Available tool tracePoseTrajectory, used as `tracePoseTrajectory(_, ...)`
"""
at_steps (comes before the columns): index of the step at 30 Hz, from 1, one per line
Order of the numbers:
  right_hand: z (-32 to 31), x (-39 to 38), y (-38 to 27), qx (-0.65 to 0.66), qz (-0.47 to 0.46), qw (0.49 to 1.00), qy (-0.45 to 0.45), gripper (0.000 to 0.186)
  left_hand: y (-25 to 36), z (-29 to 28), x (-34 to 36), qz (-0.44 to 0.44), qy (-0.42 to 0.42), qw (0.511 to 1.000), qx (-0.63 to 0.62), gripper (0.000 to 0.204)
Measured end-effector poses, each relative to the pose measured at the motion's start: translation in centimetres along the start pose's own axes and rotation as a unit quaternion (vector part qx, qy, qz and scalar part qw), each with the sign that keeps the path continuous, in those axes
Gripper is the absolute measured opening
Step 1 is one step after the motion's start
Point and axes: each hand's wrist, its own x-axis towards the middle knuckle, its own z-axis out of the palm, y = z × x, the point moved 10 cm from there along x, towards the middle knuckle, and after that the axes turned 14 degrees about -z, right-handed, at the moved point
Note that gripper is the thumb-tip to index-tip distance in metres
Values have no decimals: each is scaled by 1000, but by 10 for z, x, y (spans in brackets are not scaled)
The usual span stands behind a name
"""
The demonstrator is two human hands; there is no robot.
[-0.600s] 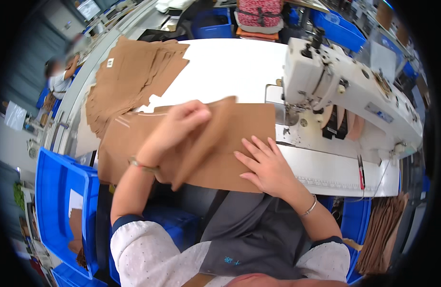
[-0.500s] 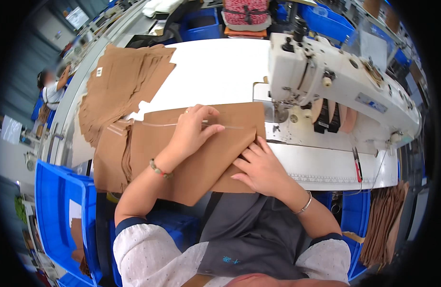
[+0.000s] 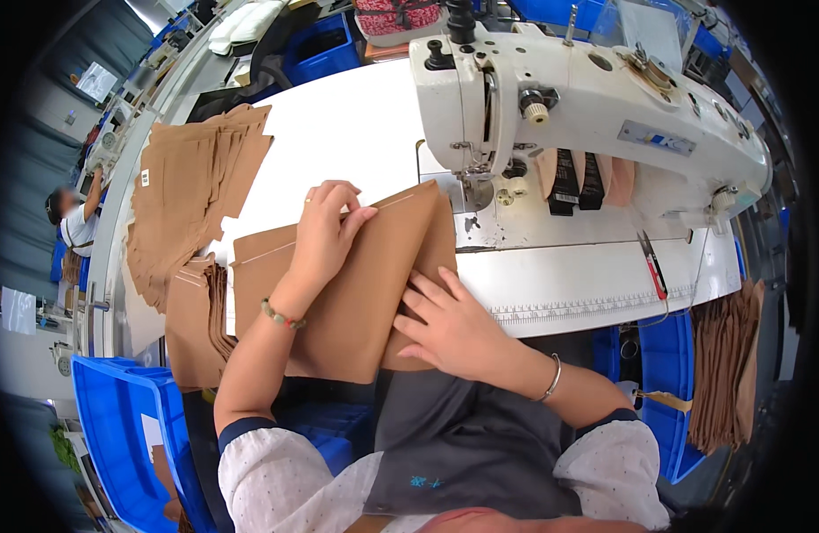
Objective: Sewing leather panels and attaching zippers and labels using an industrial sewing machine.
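A: Now, entry for the hands. Left hand (image 3: 325,233) lies on the far edge of the tan fabric piece (image 3: 356,293), fingers curled over that edge and pinching it; grasping, not clenched empty.

B: Noted. Right hand (image 3: 449,324)?

A: Flat, palm down, fingers spread, pressing the near right part of the same fabric piece. No grip seen, only pressure.

B: Position of the piece?

A: On the white table (image 3: 356,133), its near half hanging over the table edge toward the person's lap. Its far right corner sits just beside the needle area of the white sewing machine (image 3: 587,115); whether it touches the presser foot cannot be told.

B: Surroundings?

A: Stack of tan cut pieces (image 3: 192,200) far left on the table. Second bundle (image 3: 196,320) near left, beside the blue bin (image 3: 130,435). Red-handled snips (image 3: 653,266) on the machine bed at right, well apart from both hands. More tan pieces (image 3: 724,360) hang at far right.
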Motion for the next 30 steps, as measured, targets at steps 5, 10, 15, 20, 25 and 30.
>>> tracePoseTrajectory(5, -8, -20, -8, 72, 7, 997, 19, 35, 16, 43, -12, -66, -189, 980, 1, 29)
tracePoseTrajectory(10, -71, -66, 51, 88, 191, 957, 199, 26, 38, 24, -41, -9, -165, 985, -43, 22)
tracePoseTrajectory(15, -71, -79, 83, 311, 302, 869, 236, 18, 75, 8, -69, 2, -192, 978, -77, 28)
tracePoseTrajectory(20, -122, -81, 63, 296, 256, 882, 263, 12, 68, -17, -99, -61, -229, 971, -39, 34)
tracePoseTrajectory(25, -161, -109, 44, 292, 243, 891, 248, 15, 10, -69, -133, -248, -250, 933, -69, 24)
tracePoseTrajectory(30, -158, -93, 28, 416, 196, 847, 265, 22, 40, -169, -98, -154, -230, 959, -56, 25)
